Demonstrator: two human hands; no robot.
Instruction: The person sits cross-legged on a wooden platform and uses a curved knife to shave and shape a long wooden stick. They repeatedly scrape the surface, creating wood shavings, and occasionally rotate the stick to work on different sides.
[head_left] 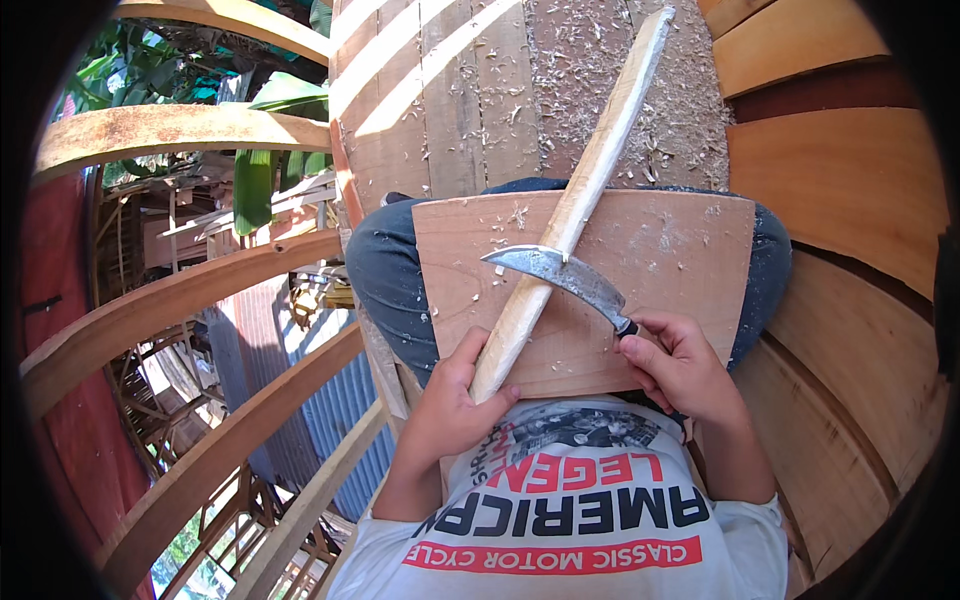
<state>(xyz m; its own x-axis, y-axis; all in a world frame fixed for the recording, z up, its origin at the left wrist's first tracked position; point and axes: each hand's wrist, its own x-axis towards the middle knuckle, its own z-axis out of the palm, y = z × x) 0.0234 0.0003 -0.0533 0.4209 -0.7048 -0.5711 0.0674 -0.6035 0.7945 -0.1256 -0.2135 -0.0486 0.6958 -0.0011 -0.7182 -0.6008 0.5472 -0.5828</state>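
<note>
A long, pale, roughly shaped wooden stick lies slantwise over a board resting across my lap. My left hand grips the stick's near end, thumb on one side and fingers on the other. In my right hand is the dark handle of a curved knife. Its grey blade crosses over the stick around the middle of the board, tip toward the left. Whether the cutting edge bites into the wood cannot be told. A few small chips lie on the board.
Wood shavings cover much of the plank floor beyond my knees. A railing of curved wooden slats runs along the left, with corrugated roofing below it. Wide wooden slats form the right side.
</note>
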